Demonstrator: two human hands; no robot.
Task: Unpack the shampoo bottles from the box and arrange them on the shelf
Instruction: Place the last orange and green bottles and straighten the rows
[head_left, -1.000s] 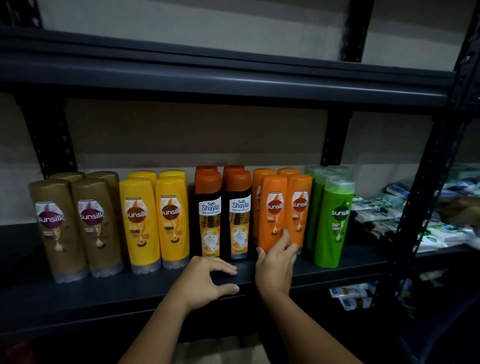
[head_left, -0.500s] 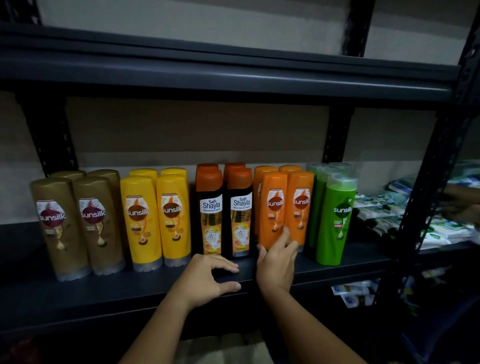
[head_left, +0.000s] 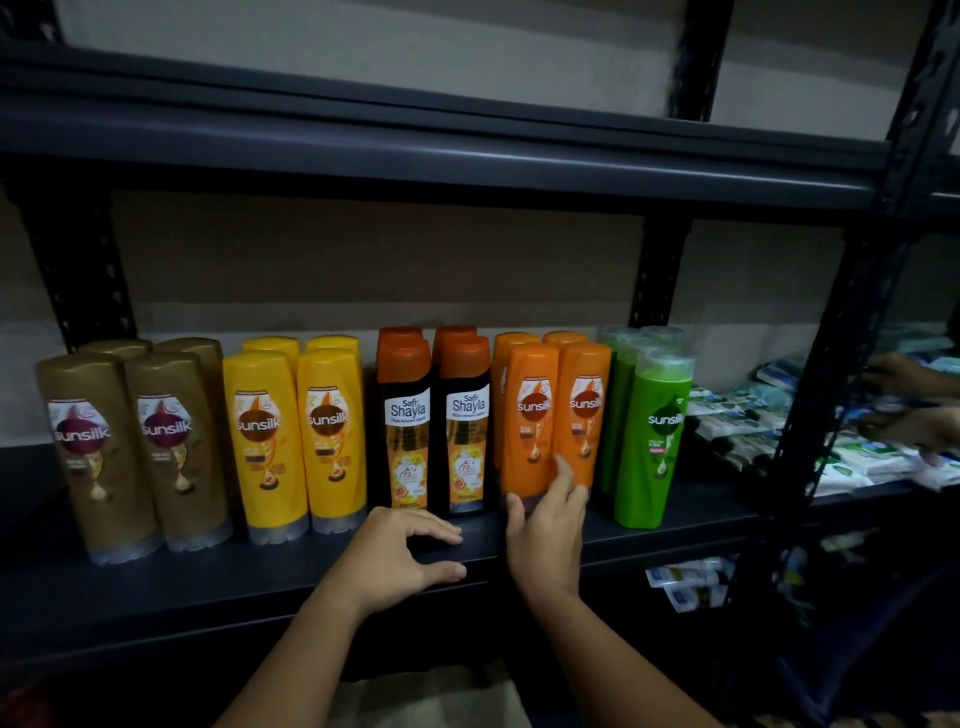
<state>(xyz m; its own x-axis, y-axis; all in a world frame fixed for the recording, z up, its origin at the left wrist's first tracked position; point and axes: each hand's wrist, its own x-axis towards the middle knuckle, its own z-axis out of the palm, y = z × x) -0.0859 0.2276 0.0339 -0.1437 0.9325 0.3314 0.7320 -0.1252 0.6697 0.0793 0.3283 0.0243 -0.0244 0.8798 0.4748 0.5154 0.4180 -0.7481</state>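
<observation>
The shelf (head_left: 675, 525) under the left fingers (head_left: 436, 532) looks like dark painted metal with a matt finish. The orange bottles (head_left: 556, 410) against the right fingers (head_left: 563, 470) are smooth glossy plastic with printed labels. Left of them, the gold bottles (head_left: 135, 447) show a satin sheen, with clear plastic bases.

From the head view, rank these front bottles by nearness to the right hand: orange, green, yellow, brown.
1. Orange bottle, touched by the right hand.
2. Green bottle, just to the hand's right.
3. Yellow bottle, left, past the black pair.
4. Brown bottle, at the far left end.
</observation>
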